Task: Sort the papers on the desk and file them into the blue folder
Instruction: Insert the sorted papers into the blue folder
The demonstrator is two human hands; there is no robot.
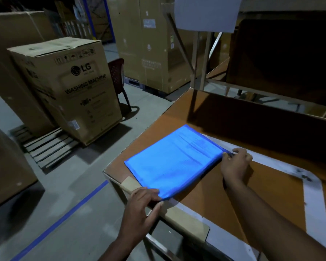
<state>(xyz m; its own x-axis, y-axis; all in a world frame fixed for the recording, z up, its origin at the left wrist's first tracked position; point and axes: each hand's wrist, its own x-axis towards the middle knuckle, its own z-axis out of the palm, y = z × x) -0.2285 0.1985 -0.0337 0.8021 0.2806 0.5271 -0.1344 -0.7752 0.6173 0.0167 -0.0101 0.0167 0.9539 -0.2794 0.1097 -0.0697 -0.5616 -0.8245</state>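
A translucent blue folder (pixel 174 162) lies flat on the brown desk (pixel 220 200), near its left corner, with printed sheets showing faintly through the cover. The left hand (pixel 142 203) grips the folder's near corner, fingers laid over the top and the thumb (pixel 154 209) tucked beneath the edge by the desk's rim. The right hand (pixel 234 163) is at the folder's right corner, fingers curled and pinching something small and dark at the edge there, too blurred to make out clearly. White strips (pixel 312 200) border the desk's worn top, and a patch of tan tape (pixel 128 182) sits on the rim just beside the folder. Off to the left, on the grey floor, an LG washing machine carton (pixel 68 85) stands on a wooden pallet (pixel 45 147), with a dark red chair (pixel 119 78) behind it. A blue floor line (pixel 64 219) runs diagonally past the desk, and taller cartons (pixel 151 42) are stacked further back.
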